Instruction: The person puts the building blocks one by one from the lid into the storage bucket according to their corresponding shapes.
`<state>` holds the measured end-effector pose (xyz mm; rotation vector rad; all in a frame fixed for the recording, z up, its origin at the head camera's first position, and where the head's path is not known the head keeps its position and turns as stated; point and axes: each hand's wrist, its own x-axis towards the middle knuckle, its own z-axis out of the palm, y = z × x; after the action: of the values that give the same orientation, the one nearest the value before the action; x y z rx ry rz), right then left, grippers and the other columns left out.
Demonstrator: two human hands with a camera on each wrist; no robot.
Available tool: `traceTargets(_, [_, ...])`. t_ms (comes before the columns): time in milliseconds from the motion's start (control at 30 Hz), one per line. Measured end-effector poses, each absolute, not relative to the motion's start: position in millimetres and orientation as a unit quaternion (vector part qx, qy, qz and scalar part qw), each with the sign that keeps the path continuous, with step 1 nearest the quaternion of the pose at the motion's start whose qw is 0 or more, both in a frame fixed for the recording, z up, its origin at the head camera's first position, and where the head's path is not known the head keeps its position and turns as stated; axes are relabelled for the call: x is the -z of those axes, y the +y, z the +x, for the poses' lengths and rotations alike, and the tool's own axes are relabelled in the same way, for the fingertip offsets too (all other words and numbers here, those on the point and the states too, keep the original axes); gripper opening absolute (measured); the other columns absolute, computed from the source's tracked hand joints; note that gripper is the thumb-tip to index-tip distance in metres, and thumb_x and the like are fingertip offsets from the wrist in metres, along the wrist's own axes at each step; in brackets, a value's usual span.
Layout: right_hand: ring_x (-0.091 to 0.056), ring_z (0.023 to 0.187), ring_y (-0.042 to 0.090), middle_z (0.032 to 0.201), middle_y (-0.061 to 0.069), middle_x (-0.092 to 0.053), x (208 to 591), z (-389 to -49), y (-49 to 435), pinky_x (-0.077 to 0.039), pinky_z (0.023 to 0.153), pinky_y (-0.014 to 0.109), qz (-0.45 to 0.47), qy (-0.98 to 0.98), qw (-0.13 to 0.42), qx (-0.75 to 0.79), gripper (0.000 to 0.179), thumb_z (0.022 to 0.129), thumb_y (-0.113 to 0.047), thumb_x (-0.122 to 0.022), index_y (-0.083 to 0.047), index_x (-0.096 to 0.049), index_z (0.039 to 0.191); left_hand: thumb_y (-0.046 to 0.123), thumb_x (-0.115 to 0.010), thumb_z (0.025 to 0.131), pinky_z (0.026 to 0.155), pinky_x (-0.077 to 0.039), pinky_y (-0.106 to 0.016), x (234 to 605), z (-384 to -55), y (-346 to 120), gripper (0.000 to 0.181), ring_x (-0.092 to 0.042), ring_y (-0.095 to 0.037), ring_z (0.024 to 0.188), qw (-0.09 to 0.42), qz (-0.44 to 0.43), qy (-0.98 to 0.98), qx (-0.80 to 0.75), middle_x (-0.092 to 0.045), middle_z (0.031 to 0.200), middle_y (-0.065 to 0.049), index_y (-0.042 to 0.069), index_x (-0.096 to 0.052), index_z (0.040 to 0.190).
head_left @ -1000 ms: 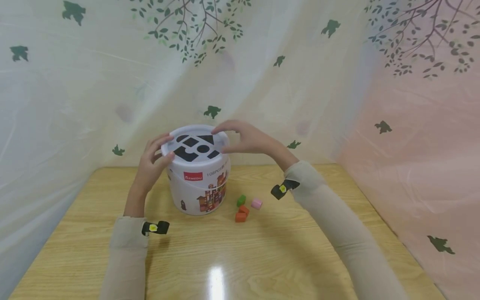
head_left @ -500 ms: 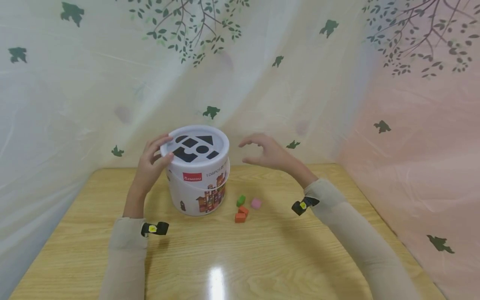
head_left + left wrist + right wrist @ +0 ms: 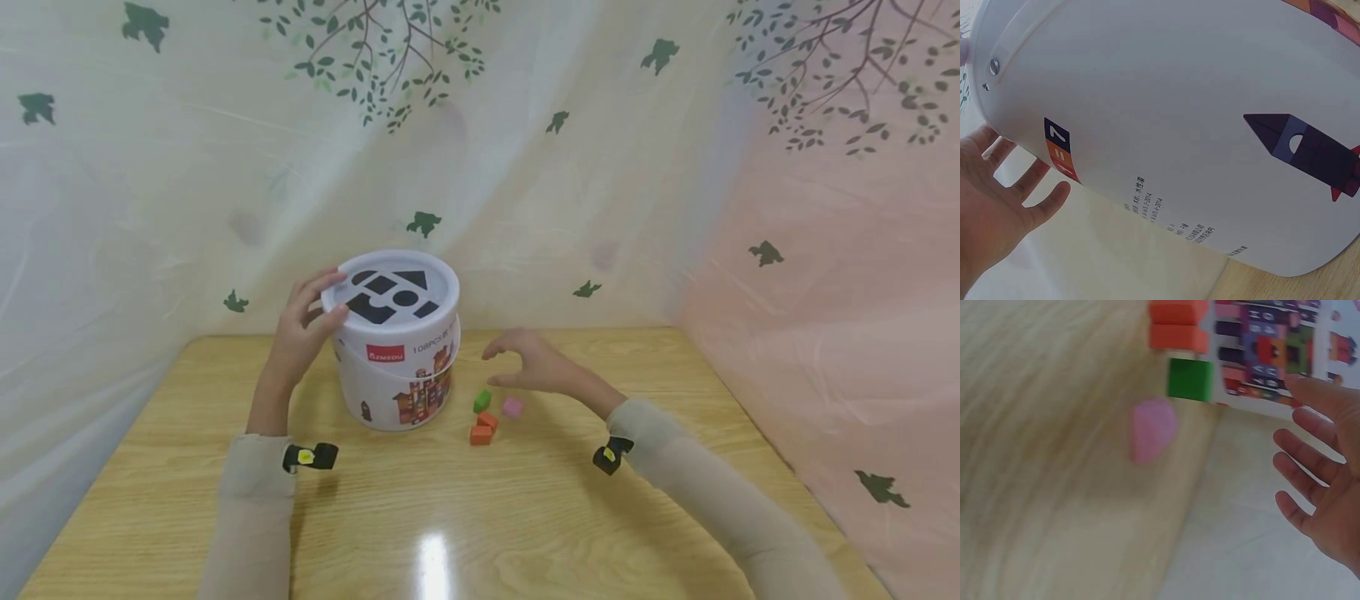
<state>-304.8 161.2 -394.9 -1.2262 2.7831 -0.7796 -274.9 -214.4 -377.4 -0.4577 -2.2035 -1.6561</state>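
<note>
A white lidded toy-block bucket (image 3: 390, 383) stands upright on the table, its lid (image 3: 412, 317) marked with black shape cut-outs. My left hand (image 3: 297, 333) holds the bucket at the left rim, with the thumb and fingertips over the lid's edge; other fingers (image 3: 1022, 181) lie along its side in the left wrist view. To the right of the bucket, my right hand (image 3: 534, 363) hovers with fingers apart and nothing between them. Below it lie a green block (image 3: 482, 402), a pink block (image 3: 513, 407) and two orange blocks (image 3: 482, 435).
A thin white handle (image 3: 450, 360) hangs down the bucket's front. Behind the wooden table (image 3: 420, 517) hangs a pale curtain (image 3: 510, 192) printed with leaves and birds, close to the table's back and right edges.
My right hand has left the lid, moving right and then down toward the small blocks. The left hand and the bucket have stayed in place.
</note>
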Motion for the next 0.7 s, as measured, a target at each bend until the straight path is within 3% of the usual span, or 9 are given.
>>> traceTargets(167, [-0.065, 0.112, 0.026, 0.117, 0.008, -0.074, 416.5, -301.7, 157.6, -0.053, 0.101, 0.044, -0.388, 0.892, 0.019, 0.234, 0.035, 0.087, -0.02, -0.079, -0.003, -0.072, 0.117, 0.025, -0.061, 0.097, 0.119, -0.034, -0.061, 377.6, -275.1, -214.8, 0.056, -0.036, -0.028, 0.142, 0.173, -0.161, -0.776, 0.584, -0.034, 0.162, -0.002, 0.015, -0.05, 0.15])
traceTargets(367, [-0.067, 0.107, 0.022, 0.114, 0.005, -0.075, 432.1, -297.1, 152.2, -0.056, 0.096, 0.041, -0.387, 0.902, -0.014, 0.19, 0.036, 0.085, -0.026, -0.082, -0.007, -0.074, 0.114, 0.026, -0.062, 0.097, 0.12, -0.035, -0.059, 377.3, -276.0, -214.1, 0.056, -0.036, -0.028, 0.142, 0.17, -0.157, -0.779, 0.583, -0.033, 0.162, -0.002, 0.016, -0.05, 0.151])
traceTargets(700, [-0.063, 0.108, 0.025, 0.114, 0.004, -0.074, 442.3, -290.0, 146.1, -0.05, 0.098, 0.051, -0.371, 0.914, -0.031, 0.159, 0.035, 0.085, -0.031, -0.081, -0.011, -0.075, 0.113, 0.025, -0.062, 0.096, 0.12, -0.035, -0.06, 378.0, -276.6, -215.1, 0.056, -0.037, -0.029, 0.141, 0.171, -0.159, -0.777, 0.585, -0.033, 0.162, -0.003, 0.014, -0.05, 0.15])
